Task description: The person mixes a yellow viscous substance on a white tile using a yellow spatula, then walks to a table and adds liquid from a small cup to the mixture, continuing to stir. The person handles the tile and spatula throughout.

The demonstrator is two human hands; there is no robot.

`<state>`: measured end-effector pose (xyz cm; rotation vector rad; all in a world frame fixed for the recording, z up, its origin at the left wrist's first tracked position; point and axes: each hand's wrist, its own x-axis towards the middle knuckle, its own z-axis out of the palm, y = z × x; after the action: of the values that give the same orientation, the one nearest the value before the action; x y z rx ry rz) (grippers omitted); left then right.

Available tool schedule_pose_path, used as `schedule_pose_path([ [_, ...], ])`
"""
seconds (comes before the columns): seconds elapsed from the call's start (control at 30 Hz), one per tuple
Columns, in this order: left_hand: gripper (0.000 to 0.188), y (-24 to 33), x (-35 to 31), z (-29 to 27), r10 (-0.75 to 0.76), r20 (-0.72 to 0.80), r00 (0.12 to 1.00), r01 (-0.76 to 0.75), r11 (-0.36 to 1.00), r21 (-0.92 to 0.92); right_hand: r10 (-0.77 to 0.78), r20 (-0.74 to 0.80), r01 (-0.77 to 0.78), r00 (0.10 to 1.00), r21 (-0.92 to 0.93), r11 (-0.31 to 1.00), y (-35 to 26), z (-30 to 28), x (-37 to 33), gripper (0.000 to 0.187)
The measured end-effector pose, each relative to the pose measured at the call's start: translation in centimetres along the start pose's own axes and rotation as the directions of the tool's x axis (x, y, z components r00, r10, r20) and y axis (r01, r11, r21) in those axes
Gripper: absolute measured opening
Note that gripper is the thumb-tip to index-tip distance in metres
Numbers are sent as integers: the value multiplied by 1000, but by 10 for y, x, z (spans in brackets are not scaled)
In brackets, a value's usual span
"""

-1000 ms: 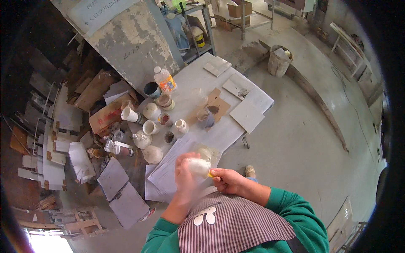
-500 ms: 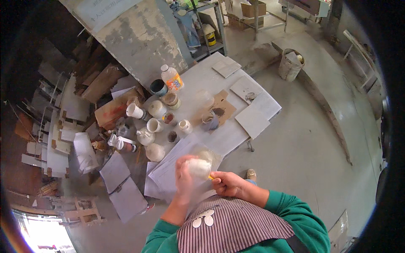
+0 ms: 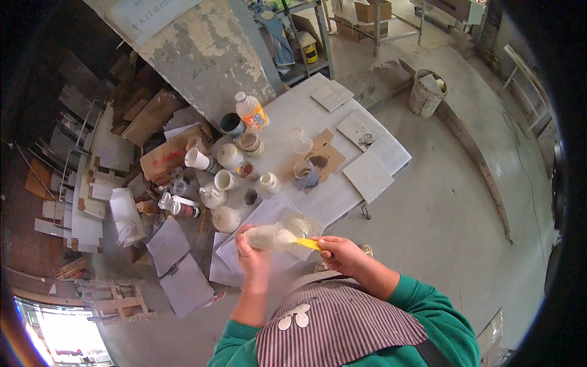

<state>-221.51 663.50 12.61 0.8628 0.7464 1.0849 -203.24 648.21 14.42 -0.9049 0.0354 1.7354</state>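
My left hand [image 3: 249, 252] is wrapped round a whitish plastic cup [image 3: 266, 237], tipped on its side above the near end of the table. In my right hand [image 3: 343, 253] is a yellow-handled tool [image 3: 308, 243]; its far end meets the right end of the cup, and I cannot make out its blade or bristles. Just beyond the cup lies a clear, whitish sheet or bag [image 3: 301, 225], partly hidden. White paper sheets [image 3: 230, 259] are spread under and beside my left hand.
Several jars and cups crowd the table's left side, among them a bottle with an orange label [image 3: 252, 111]. Flat grey tiles [image 3: 368, 176] lie along the right edge. A stained cardboard piece [image 3: 320, 153] is mid-table. A bucket [image 3: 426, 95] stands on the floor.
The cup has tipped over toward the left and lies more sideways in my left hand. My right hand has shifted slightly right, and more of the yellow handle shows.
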Motion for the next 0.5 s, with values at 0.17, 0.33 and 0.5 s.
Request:
schedule_pose_path([
  [0.17, 38, -5, 14, -20, -39, -154, 987, 36, 999, -22, -90, -94, 74, 991, -164, 984, -3, -16, -1, 31],
  [0.33, 38, -12, 15, -32, 63, -160, 985, -17, 963, 270, -367, -221, 244, 904, -437, 866, 14, -39, 36, 30],
  [0.5, 32, -17, 17, -59, -32, 131, 991, -84, 615, 784, -591, -121, 266, 798, -809, 524, 39, -58, 66, 28],
])
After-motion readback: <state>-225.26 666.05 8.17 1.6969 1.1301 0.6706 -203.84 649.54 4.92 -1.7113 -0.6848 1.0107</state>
